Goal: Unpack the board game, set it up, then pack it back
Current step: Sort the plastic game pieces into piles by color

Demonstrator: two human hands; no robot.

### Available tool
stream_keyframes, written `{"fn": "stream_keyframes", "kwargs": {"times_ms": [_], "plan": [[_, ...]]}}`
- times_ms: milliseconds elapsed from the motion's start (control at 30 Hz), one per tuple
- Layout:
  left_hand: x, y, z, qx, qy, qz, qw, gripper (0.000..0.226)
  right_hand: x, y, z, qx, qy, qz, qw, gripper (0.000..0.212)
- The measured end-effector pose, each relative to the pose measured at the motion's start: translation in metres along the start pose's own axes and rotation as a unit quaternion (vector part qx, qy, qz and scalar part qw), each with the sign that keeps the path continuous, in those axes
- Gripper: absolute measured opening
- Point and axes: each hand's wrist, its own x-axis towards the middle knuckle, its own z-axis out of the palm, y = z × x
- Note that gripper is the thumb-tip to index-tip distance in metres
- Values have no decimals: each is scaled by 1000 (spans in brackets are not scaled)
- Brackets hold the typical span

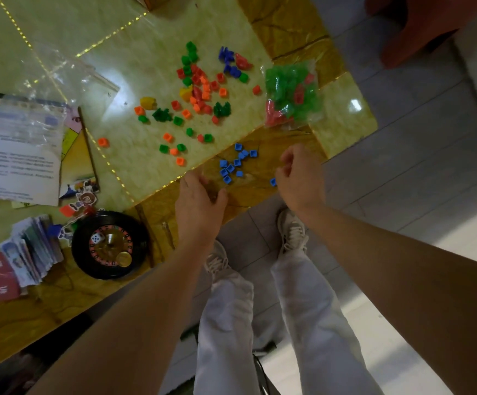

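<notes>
1. a glossy table (342,118), green marbled in the middle with a brown-gold border, is seen from above. grey floor tiles (402,172) lie past its edge, and a red-brown seat (408,24) is seen further off.
2. a black roulette wheel (109,245) stands by the table's near edge, with a white die (97,238) lying in it.
3. left of the wheel, a fanned stack of banknotes (32,249) and a red card pack (1,276) are laid.
4. beyond the wheel, a printed sheet (23,149) and a clear bag (69,75) are found.
5. beyond and right of the wheel, loose coloured pieces (197,89) are scattered, with a bag of green and red pieces (291,94) further right.
6. right of the wheel, a cluster of blue pieces (233,163) lies on the brown border.
7. the left hand (200,195) is held right of the wheel with its fingers curled. whether anything is held cannot be told.
8. the right hand (300,172) is further right, loosely curled, with a single blue piece (273,182) at its edge. a grip cannot be told.
</notes>
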Motion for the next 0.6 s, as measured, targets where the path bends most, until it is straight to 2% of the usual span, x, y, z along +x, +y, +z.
{"fn": "stream_keyframes", "kwargs": {"times_ms": [100,200,333,500,600], "plan": [[3,-2,-1,14,-32,-7,999,19,-8,-1,10,29,-6,60,998,18],[8,-1,0,-22,-54,9,998,12,-6,-13,22,104,7,64,993,24],[13,3,0,-36,-98,50,993,15,-6,-29,32,250,-24,57,966,31],[9,2,-1,-36,-73,49,995,5,-14,-17,28,248,52,74,965,26],[5,3,5,-24,-76,52,995,9,-16,-5,25,242,5,75,967,34]]}}
